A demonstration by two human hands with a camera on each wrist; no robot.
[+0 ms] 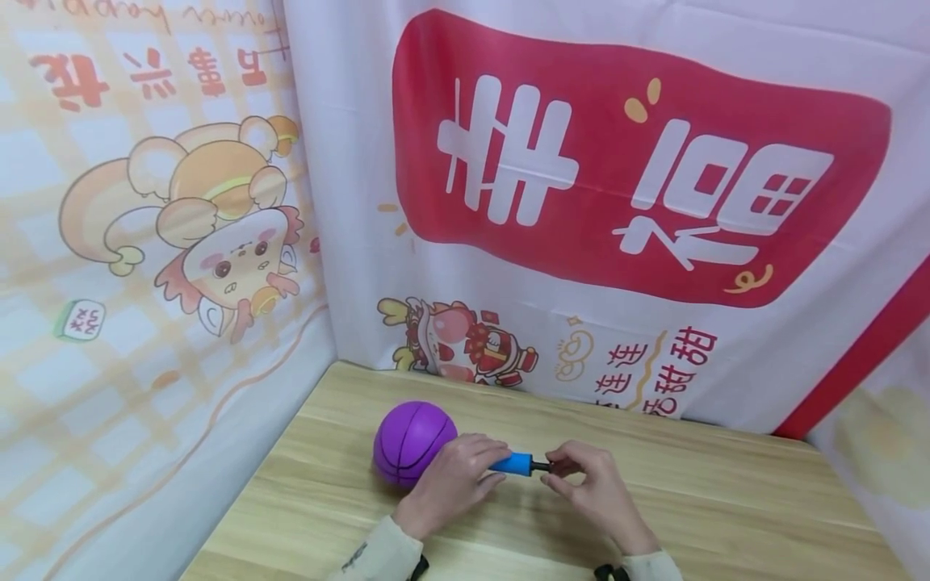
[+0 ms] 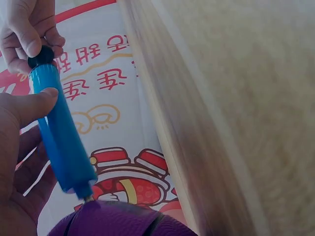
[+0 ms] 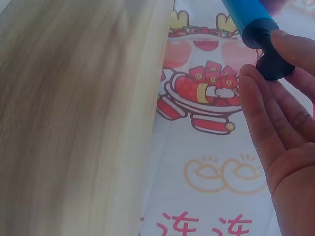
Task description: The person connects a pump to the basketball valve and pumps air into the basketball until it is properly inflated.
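A purple ball [image 1: 412, 440] with black seam lines rests on the wooden table, left of both hands. My left hand [image 1: 459, 476] grips the blue barrel of a hand pump [image 1: 514, 464], thumb on one side and fingers behind it. In the left wrist view, the pump [image 2: 66, 132] meets the purple ball [image 2: 123, 220] through a short metal needle at its nozzle. My right hand [image 1: 592, 482] pinches the black handle at the pump's other end. From the right wrist view, thumb and fingers of the right hand [image 3: 290, 108] hold the round black handle [image 3: 274, 65].
The wooden table [image 1: 726, 500] extends around the hands. A white cloth with a red printed panel [image 1: 639, 161] hangs along its back edge. On the left stands a checked cloth [image 1: 109, 387] with a cartoon figure.
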